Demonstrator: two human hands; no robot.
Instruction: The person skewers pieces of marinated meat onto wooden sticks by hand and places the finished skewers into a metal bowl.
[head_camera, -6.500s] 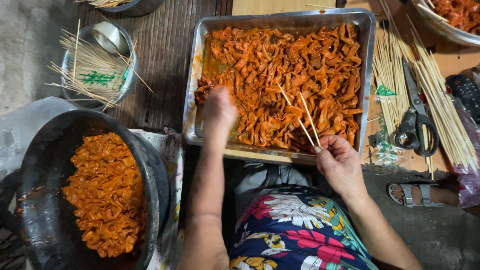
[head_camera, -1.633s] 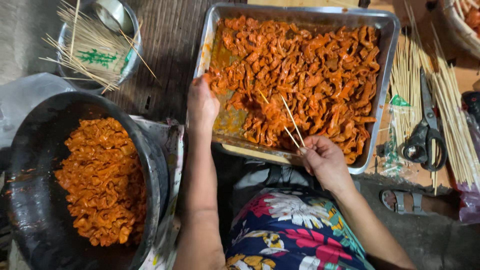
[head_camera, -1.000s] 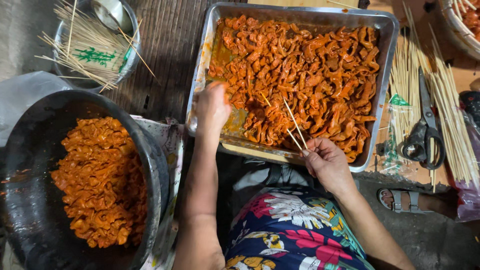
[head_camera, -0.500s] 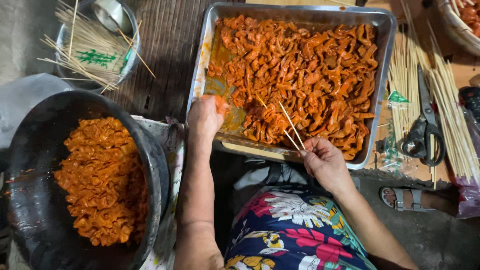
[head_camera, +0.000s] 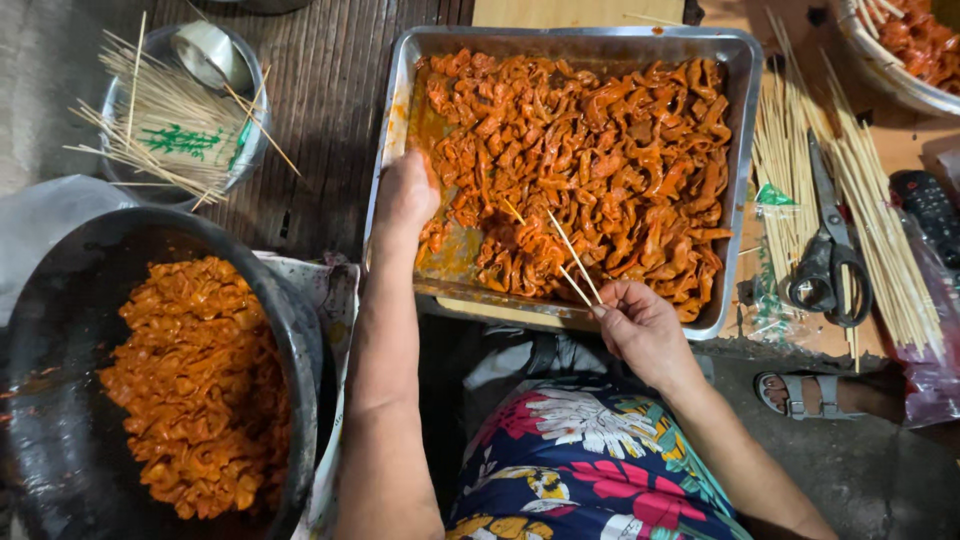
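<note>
A metal tray (head_camera: 747, 150) holds a heap of orange-red marinated meat strips (head_camera: 600, 160). My left hand (head_camera: 405, 195) rests at the tray's left rim, fingers reaching into the strips near the bare, oily corner; whether it grips a piece is hidden. My right hand (head_camera: 640, 325) is at the tray's near edge, shut on a few thin bamboo skewers (head_camera: 570, 258) that point up and left over the meat.
A dark round pan (head_camera: 60, 330) with more orange strips (head_camera: 200, 385) sits at lower left. A metal bowl (head_camera: 240, 150) of skewers stands upper left. Loose skewers (head_camera: 880, 240) and scissors (head_camera: 828, 270) lie to the right. Another bowl (head_camera: 880, 70) is at top right.
My left hand has shifted along the tray's left side, dipping into the meat and back toward the rim. My right hand keeps the skewers at the near edge.
</note>
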